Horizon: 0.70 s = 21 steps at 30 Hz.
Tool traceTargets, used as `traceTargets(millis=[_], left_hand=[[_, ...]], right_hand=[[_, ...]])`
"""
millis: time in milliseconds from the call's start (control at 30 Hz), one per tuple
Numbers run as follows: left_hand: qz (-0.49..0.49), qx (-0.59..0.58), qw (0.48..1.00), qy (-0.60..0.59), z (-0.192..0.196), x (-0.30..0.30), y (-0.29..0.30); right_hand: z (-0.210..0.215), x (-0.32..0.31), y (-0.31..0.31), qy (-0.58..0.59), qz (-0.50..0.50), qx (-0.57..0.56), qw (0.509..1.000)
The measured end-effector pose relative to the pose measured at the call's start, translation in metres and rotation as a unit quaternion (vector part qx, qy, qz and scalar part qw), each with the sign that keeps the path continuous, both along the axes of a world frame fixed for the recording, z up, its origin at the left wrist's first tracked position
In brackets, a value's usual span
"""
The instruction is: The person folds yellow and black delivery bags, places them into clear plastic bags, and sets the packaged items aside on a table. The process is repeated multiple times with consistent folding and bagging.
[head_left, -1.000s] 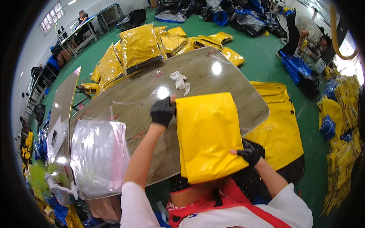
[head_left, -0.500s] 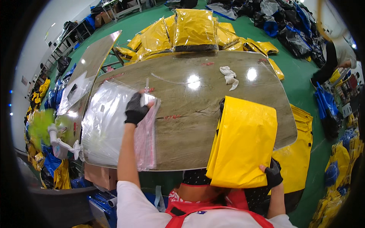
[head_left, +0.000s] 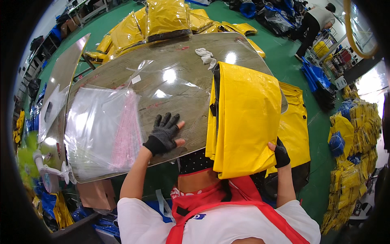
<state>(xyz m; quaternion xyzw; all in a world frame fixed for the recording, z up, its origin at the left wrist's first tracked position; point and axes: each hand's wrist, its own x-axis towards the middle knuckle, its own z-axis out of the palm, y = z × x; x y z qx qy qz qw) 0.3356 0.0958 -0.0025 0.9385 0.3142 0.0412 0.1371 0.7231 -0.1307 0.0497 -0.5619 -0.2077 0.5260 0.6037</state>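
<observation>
My left hand (head_left: 164, 132), in a black fingerless-style glove with bare fingertips, is open with its fingers spread over the near edge of the table. Just left of it lies a stack of clear plastic bags (head_left: 95, 118) with a pink-tinted strip along one side. Beyond the hand, a single clear bag (head_left: 166, 83) is spread across the wood-patterned tabletop. My right hand (head_left: 280, 153), gloved alike, grips the lower right edge of a folded yellow tarp-like sheet (head_left: 248, 118). This bundle has a black layer on its left side and partly overhangs the table's near edge.
Bagged yellow bundles (head_left: 168, 18) are piled past the table's far edge. A crumpled white cloth (head_left: 206, 57) lies on the table. More yellow material (head_left: 294, 126) hangs at the right. A small fan (head_left: 50, 171) is at the left edge. Another person (head_left: 315, 26) bends at far right.
My left hand has left the bag stack and come nearer and right. A clear bag now lies across the middle of the table. My right hand still holds the yellow sheet; the view has shifted.
</observation>
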Motion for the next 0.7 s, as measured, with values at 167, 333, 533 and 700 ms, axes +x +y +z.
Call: traceTargets(millis=[167, 333, 533, 700], left_hand=[[0.073, 0.037, 0.995, -0.051, -0.023, 0.001, 0.007], [0.081, 0.046, 0.995, -0.035, -0.025, 0.005, 0.009], [0.096, 0.1, 0.987, -0.076, -0.04, 0.005, 0.017], [0.175, -0.039, 0.96, -0.215, -0.043, 0.006, 0.027]], right_hand=[[0.007, -0.004, -0.021, -0.01, 0.048, -0.007, 0.999], [-0.001, -0.008, -0.022, -0.03, 0.14, -0.057, 0.988], [-0.002, -0.011, -0.019, -0.015, 0.158, -0.061, 0.985], [0.001, -0.011, -0.017, -0.038, 0.165, -0.057, 0.984]])
